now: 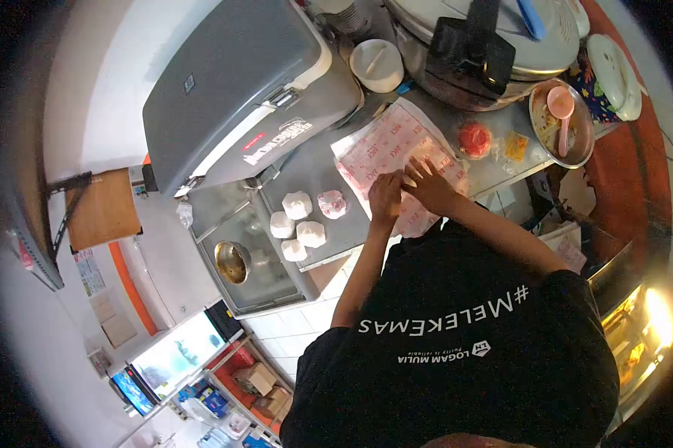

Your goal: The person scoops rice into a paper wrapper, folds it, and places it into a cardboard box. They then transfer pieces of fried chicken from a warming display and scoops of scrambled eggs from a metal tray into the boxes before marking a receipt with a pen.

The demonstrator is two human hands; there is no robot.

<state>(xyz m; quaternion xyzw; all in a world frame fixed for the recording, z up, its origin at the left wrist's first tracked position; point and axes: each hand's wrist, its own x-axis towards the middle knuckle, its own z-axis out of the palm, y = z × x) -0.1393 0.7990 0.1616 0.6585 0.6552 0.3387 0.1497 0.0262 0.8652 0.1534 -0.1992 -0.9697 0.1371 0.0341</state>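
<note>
A stack of pink-printed wrapping paper [385, 142] lies on the metal counter in front of me. My left hand [385, 196] is at its near side, fingers curled together against the paper. Beside it my right hand [430, 187] rests on the sheets with its fingers spread; the two hands nearly touch. What lies under my palms is hidden. To the left sit several white wrapped bundles [297, 205] and one bundle in pink-printed paper [332, 204]. Right of the stack is a red-filled clear bag or tub [474, 140], with a small yellowish packet [516, 145] next to it.
A large grey cooler box [239, 97] stands at the back left. Beyond the paper is a big lidded pot [456, 67]. A metal bowl [581, 149] holding a pink ladle [563, 119] sits at right. A sink [273, 287] with a metal bowl [233, 263] lies left.
</note>
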